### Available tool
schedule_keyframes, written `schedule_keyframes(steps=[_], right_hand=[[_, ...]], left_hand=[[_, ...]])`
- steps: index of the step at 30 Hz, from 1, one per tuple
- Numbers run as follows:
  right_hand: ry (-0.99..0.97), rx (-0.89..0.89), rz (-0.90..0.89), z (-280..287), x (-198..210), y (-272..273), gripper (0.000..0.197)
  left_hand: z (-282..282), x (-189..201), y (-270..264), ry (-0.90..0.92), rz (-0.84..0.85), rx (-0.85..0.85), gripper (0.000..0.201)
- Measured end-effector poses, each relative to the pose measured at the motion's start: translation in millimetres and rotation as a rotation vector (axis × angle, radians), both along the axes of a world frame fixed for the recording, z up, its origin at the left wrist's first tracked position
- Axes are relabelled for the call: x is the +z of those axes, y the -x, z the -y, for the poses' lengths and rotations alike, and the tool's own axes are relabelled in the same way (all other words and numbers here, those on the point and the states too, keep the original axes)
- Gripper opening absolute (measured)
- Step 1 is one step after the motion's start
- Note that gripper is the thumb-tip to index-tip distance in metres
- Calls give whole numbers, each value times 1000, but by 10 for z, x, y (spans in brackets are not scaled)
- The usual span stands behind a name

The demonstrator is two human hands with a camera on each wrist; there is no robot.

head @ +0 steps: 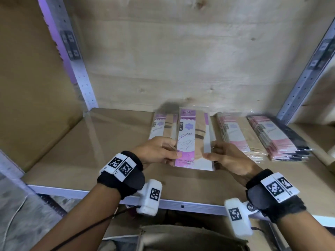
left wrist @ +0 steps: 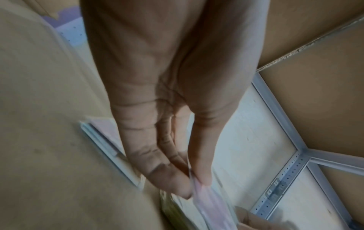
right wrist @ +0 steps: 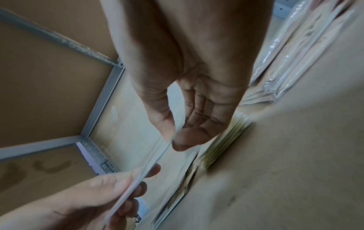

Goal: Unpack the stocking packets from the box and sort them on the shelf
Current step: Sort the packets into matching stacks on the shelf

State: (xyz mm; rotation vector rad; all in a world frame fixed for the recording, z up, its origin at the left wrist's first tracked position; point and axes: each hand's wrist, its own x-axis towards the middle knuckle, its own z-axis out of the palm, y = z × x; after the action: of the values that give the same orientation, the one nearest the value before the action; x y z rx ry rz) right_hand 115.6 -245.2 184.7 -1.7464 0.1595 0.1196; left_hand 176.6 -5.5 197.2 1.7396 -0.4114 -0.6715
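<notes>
Two hands on one purple packet (head: pixel 193 142) | left hand (head: pixel 157 151) pinches its left edge | right hand (head: pixel 229 158) pinches its right edge | above shelf (head: pixel 90 151), pink stacks (head: pixel 235 133) at right

light: dim, warm | blur: wrist views smeared, head view soft | edges: wide-angle bowing

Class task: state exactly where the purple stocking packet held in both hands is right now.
In the head view the purple stocking packet is centre frame, pinched between left hand and right hand, above the shelf board beside the purple pile.
</notes>
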Motion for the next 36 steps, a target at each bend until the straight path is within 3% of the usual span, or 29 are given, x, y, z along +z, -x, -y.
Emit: schedule_keyframes(steps=[6, 14, 21, 36], right_hand=[[221, -22, 4, -348, 155, -339, 35], [628, -14, -2, -851, 155, -914, 70], [779, -4, -37, -1048, 225, -1091, 56], [897, 38, -138, -1039, 132, -1129, 58]], left_hand=[[-188, -1, -194, -178, 218, 171, 15], [-411, 16, -453, -364, 404, 467, 19], [-465, -56, -632, -373, 356, 518, 13], [-394, -192, -712, -432, 308, 458, 12]])
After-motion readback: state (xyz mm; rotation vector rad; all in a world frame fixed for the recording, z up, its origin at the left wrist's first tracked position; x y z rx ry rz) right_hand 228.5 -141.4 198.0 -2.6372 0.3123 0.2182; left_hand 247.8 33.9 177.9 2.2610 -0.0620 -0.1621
